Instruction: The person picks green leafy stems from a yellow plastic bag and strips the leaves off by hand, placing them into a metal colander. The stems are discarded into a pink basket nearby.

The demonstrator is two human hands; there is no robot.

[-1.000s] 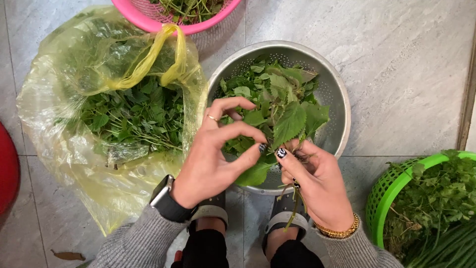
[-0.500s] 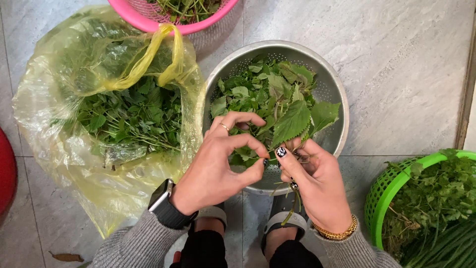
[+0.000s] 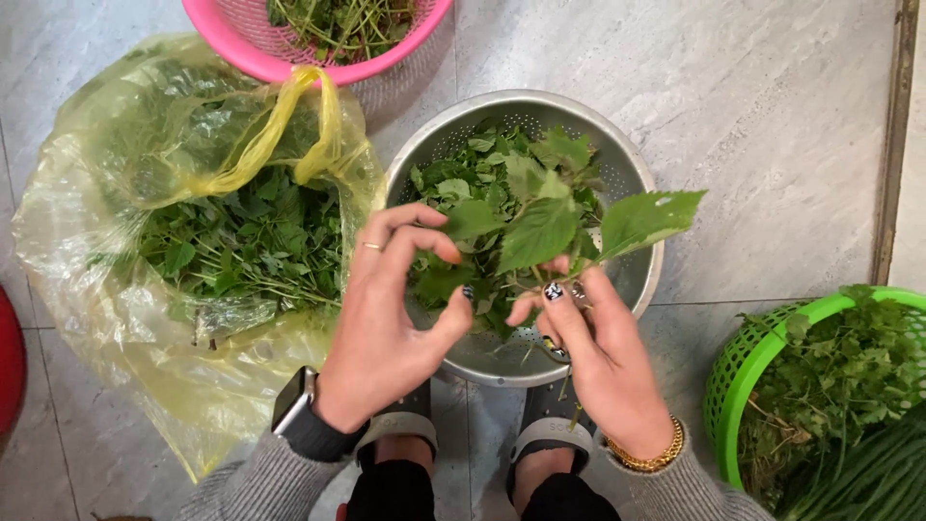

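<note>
Right hand (image 3: 598, 357) pinches a leafy green sprig (image 3: 569, 227) between thumb and fingertips, held above the metal colander (image 3: 632, 169) of picked leaves. Left hand (image 3: 391, 323) sits beside it — fingers curled, partly open, gripping nothing discernible. Yellow plastic bag (image 3: 116, 289) of greens lies left on the floor; green basket (image 3: 748, 362) right.

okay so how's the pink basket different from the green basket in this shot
The pink basket sits at the top edge, beyond the yellow bag; the green basket sits at the lower right. The pink basket holds mostly stalky greens; the green basket holds small-leafed herbs plus long thin green stalks. Both are plastic, on the tiled floor, and cut off by the frame.
</note>
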